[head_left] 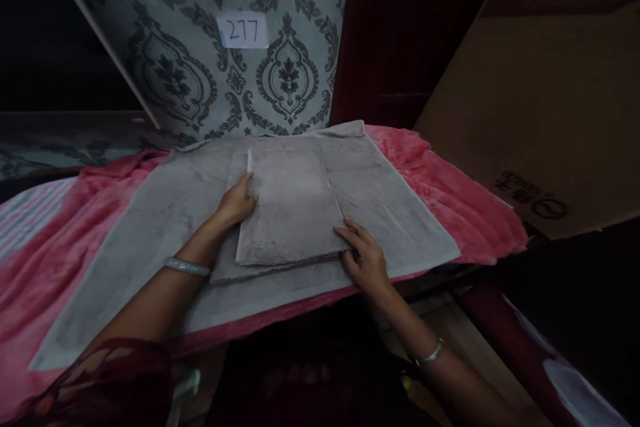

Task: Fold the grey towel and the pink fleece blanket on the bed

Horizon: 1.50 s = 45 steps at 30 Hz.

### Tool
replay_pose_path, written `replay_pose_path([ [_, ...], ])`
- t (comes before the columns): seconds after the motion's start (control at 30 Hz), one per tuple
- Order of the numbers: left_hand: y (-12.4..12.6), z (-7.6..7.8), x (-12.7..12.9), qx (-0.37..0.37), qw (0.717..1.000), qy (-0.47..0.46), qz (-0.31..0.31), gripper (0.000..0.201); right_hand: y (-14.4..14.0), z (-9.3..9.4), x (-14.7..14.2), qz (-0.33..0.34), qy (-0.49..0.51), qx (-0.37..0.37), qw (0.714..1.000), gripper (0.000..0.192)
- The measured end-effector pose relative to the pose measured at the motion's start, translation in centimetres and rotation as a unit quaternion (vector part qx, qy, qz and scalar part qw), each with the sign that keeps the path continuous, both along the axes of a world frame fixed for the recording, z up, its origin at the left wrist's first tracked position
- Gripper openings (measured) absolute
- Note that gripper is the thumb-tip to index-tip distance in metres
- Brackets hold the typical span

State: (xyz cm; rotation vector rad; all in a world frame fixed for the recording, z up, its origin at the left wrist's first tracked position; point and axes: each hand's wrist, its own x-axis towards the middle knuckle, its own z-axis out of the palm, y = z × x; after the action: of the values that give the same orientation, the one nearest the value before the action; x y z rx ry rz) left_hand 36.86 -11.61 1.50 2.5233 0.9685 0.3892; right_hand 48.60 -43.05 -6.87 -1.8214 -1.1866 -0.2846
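Note:
A grey plush towel, folded into a rectangle (293, 203), lies in the middle of a larger spread grey cloth (400, 220). The folded towel has several layers, and a lower layer sticks out past its left and near edges. At the left edge is my left hand (237, 201), its thumb and forefinger closed on the fold. My right hand (367, 259) holds the near right corner, fingertips on top and thumb lower at the side. Some fingers of both hands are hidden. Bracelets circle both wrists.
Pink plush fabric (450, 203) lies under the grey cloth, with a striped cloth (37, 213) at the left. A large cardboard box (545, 100) stands at the right. Behind is a patterned wall (287, 73) bearing a paper marked 277 (243, 31).

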Motion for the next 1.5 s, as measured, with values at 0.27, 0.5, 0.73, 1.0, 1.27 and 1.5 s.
replay_pose_path([
  [0.27, -0.5, -1.5, -0.4, 0.034, 0.999, -0.011, -0.028, 0.067, -0.5, -1.0, 0.1, 0.003, -0.025, 0.0, 1.0, 0.047],
  [0.5, -0.2, -1.4, -0.5, 0.008, 1.0, -0.019, -0.023, 0.069, -0.1, 4.2, 1.3, 0.053, -0.081, -0.048, 0.994, 0.025],
  [0.73, 0.1, -0.5, -2.2, -0.009, 0.999, -0.02, -0.037, 0.07, 9.1, 7.9, -0.6, 0.212, -0.167, -0.21, 0.94, 0.062],
  [1.0, 0.2, 2.3, 0.8, 0.091, 0.991, 0.028, -0.096, 0.052, 11.1, 5.5, -1.4, 0.32, -0.125, -0.317, 0.884, 0.071],
  [1.27, 2.5, 0.1, 8.6, 0.127, 0.964, 0.147, -0.183, 0.066, 11.0, 5.5, -1.3, 0.329, -0.089, -0.321, 0.884, 0.07],
  [1.5, 6.0, -1.4, 9.2, 0.148, 0.967, 0.124, -0.165, 0.068, 11.0, 5.4, -1.1, 0.34, -0.087, -0.31, 0.884, 0.071],
])
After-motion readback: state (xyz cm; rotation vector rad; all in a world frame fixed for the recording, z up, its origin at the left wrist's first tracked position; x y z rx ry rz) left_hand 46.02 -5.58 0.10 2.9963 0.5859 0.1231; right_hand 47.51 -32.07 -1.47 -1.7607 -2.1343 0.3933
